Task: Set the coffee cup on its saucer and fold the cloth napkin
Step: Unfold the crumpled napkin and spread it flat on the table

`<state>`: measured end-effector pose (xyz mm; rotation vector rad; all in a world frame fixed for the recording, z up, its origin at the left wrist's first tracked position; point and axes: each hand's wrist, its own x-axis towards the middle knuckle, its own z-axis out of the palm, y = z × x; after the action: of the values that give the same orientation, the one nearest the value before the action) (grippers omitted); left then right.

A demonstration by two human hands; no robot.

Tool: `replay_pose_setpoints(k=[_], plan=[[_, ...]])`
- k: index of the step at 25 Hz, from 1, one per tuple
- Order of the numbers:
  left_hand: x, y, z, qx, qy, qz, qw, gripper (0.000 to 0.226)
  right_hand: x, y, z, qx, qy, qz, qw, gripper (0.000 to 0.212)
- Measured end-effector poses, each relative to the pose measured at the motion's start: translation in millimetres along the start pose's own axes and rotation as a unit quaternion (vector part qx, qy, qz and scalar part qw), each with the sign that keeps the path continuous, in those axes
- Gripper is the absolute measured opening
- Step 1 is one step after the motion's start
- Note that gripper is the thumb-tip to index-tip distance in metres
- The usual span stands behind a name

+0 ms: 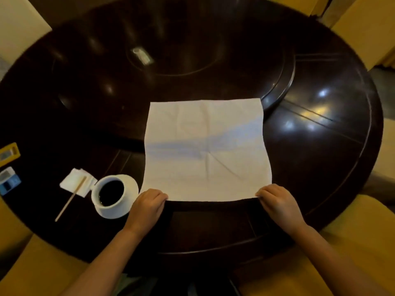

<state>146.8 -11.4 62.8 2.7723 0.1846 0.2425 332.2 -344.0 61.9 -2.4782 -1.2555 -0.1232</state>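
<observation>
A white cloth napkin [205, 150] lies spread flat and square on the dark round table [320, 167], with crease lines across it. My left hand [148, 205] pinches its near left corner. My right hand [275, 201] pinches its near right corner. To the left of the napkin stands a white coffee cup [109, 194] full of dark coffee, sitting on its white saucer [131, 184]. The saucer shows behind and under the cup.
A raised dark turntable [171, 67] fills the table's middle, with a small clear object [142, 55] on it. Left of the cup lie white paper packets [74, 183] and a wooden stir stick [69, 199]. Small yellow and blue items [8, 167] sit at the left edge. Yellow chairs [352, 242] surround the table.
</observation>
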Motion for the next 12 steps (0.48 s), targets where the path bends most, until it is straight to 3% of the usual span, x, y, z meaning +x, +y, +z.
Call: replay_pose_setpoints(k=[6,9,12], plan=[[-49.5,10.3,36.7,-0.025,-0.024,-0.035,0.999,0.004,-46.9,-3.1,36.1,-0.011,0.006,0.039,0.999,0.012],[-67.6,11.9,41.3,-0.042,-0.016,-0.049,0.998,0.022,-58.3,-0.6,35.7,-0.022,0.023,0.070,0.997,0.010],[-78.4,12.9,40.5,-0.043,-0.017,-0.045,0.998,0.025,-65.8,4.5,23.3,-0.037,0.015,0.066,0.997,0.019]])
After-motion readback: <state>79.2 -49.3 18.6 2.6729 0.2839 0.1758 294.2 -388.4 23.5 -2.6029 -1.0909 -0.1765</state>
